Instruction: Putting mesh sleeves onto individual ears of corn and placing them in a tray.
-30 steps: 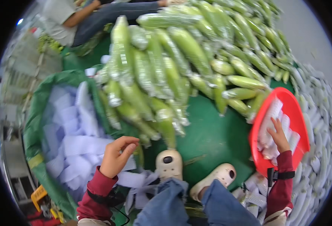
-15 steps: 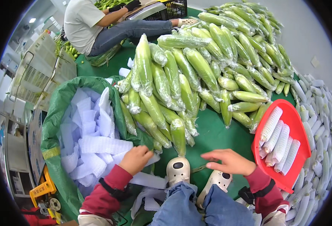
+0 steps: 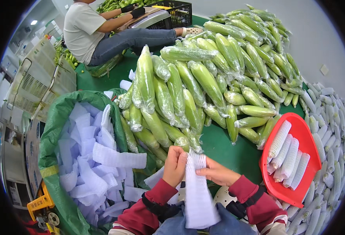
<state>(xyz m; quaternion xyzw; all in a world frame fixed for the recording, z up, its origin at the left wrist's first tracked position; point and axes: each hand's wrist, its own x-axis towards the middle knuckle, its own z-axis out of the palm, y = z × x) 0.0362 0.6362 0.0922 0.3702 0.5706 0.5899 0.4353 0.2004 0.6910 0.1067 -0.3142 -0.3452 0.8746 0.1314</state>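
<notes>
A flattened white foam mesh sleeve (image 3: 199,199) hangs upright over my lap between both hands. My left hand (image 3: 176,166) pinches its top left edge, and my right hand (image 3: 213,172) grips its right side, thumb across the front. Just above them, plastic-wrapped green corn cobs (image 3: 207,88) lie in a big heap. On the left, a green woven bag (image 3: 49,156) holds loose white sleeves (image 3: 90,172). On the right, a red tub (image 3: 314,172) holds several white mesh-covered pieces (image 3: 280,141).
A co-worker (image 3: 82,31) in dark gloves sits top left beside a black crate (image 3: 180,15). Cream crates (image 3: 31,82) stand at left, above a yellow tool (image 3: 39,203). Mesh-covered cobs (image 3: 331,137) are piled along the right wall. The green floor (image 3: 227,152) shows between.
My right hand has left the red tub and moved left to the middle. My left hand has moved right to meet it, and both now hold a white sleeve.
</notes>
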